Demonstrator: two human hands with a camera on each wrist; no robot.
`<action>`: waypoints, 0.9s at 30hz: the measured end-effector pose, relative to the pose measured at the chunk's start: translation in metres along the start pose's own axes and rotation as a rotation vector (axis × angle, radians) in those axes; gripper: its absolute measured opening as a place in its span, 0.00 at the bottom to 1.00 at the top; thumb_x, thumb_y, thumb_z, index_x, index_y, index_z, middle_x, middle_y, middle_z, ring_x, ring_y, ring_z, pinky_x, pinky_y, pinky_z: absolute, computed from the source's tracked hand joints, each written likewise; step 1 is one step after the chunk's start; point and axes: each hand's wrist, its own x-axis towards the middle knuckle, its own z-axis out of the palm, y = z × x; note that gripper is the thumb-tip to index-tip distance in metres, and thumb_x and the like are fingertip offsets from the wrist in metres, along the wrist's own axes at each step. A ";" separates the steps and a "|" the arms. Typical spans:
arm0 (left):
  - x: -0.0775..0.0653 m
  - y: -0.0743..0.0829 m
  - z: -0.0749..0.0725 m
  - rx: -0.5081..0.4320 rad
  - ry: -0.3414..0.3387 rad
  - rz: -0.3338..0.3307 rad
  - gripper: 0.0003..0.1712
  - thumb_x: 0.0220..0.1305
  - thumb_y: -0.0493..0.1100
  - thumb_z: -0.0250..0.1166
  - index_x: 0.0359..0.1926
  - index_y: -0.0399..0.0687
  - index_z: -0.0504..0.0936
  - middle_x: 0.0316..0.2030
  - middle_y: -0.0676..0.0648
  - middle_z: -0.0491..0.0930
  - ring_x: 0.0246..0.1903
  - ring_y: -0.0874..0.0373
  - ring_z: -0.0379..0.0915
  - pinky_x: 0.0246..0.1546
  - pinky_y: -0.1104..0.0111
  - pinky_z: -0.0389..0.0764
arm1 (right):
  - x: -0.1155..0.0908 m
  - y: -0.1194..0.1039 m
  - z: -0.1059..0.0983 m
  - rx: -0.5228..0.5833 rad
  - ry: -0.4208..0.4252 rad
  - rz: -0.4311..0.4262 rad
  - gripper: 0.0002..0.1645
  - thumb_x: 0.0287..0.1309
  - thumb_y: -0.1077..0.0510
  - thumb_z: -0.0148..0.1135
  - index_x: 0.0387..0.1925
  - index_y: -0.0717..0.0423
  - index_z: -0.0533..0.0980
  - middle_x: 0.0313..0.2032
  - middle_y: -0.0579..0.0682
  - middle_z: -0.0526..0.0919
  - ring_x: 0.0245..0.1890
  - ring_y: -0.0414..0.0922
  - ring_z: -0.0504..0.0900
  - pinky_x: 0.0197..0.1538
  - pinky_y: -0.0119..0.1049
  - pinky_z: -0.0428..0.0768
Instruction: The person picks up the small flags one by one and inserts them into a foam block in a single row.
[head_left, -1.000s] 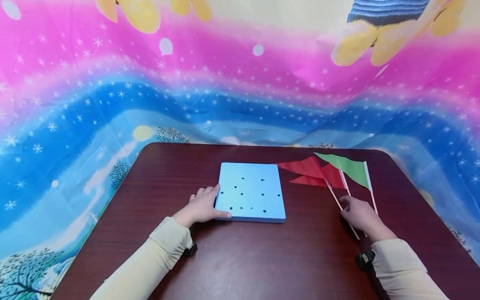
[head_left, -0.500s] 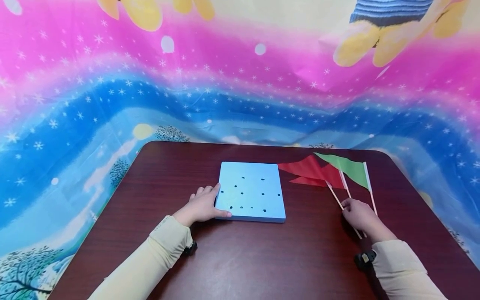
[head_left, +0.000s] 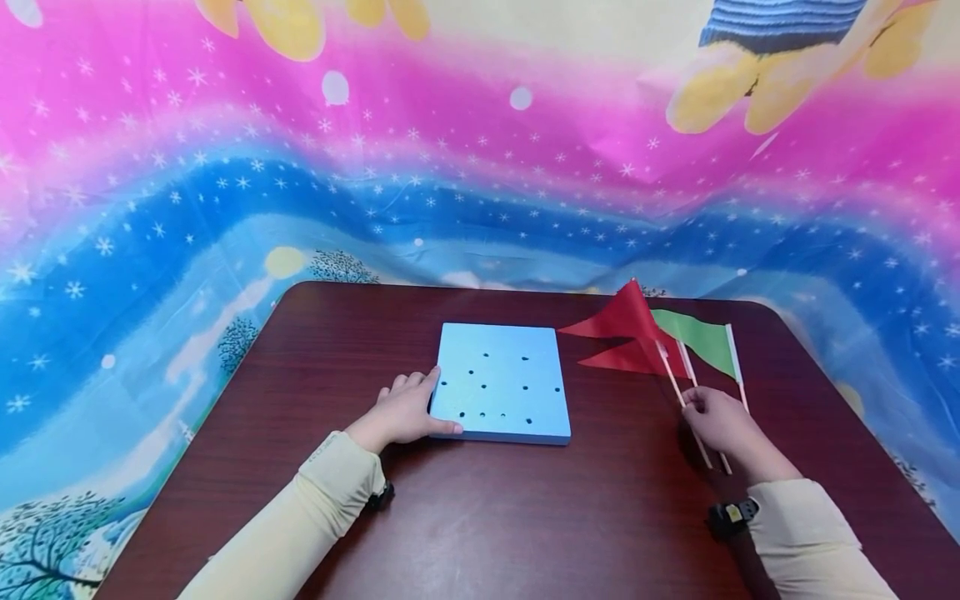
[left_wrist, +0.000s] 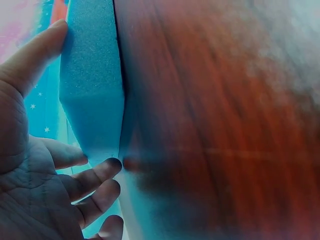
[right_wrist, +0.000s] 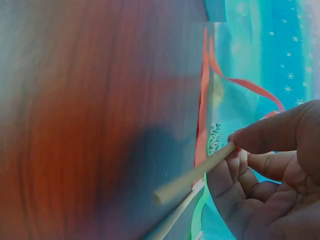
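My left hand [head_left: 405, 410] holds the near left corner of a square light-blue foam board [head_left: 504, 371] that has several small holes in its top. Seen from the left wrist, its thumb presses one face of the board [left_wrist: 92, 55] and fingertips touch the side. My right hand [head_left: 723, 427] pinches the wooden stick of a red pennant flag [head_left: 618, 310] between thumb and fingers. This flag is tilted up, its stick's lower end [right_wrist: 172, 188] free in the right wrist view. Behind it lie a second red flag [head_left: 617, 358] and a green flag [head_left: 701, 337], partly covered.
Everything sits on a dark reddish-brown wooden table [head_left: 495, 517] with rounded far corners. A colourful printed cloth [head_left: 465, 150] with snowflakes hangs behind and beside it. The tips of the red flags reach close to the board's right side.
My right hand has lifted the upper red flag, whose top now stands higher and covers part of the green flag. The left hand and the board have stayed in place.
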 end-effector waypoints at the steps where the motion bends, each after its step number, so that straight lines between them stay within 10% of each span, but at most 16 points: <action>1: 0.000 0.000 0.000 0.003 0.000 0.000 0.66 0.55 0.69 0.74 0.81 0.39 0.53 0.74 0.33 0.62 0.71 0.36 0.54 0.65 0.39 0.58 | 0.000 -0.002 0.000 0.014 0.007 0.000 0.11 0.68 0.65 0.54 0.42 0.71 0.78 0.27 0.50 0.78 0.26 0.45 0.74 0.33 0.42 0.74; 27: -0.002 0.001 -0.002 0.019 -0.003 0.006 0.66 0.55 0.71 0.73 0.81 0.40 0.54 0.73 0.32 0.62 0.71 0.36 0.54 0.65 0.39 0.58 | 0.007 -0.065 0.010 0.469 0.191 -0.124 0.12 0.73 0.67 0.57 0.51 0.74 0.74 0.41 0.62 0.80 0.36 0.33 0.77 0.40 0.24 0.79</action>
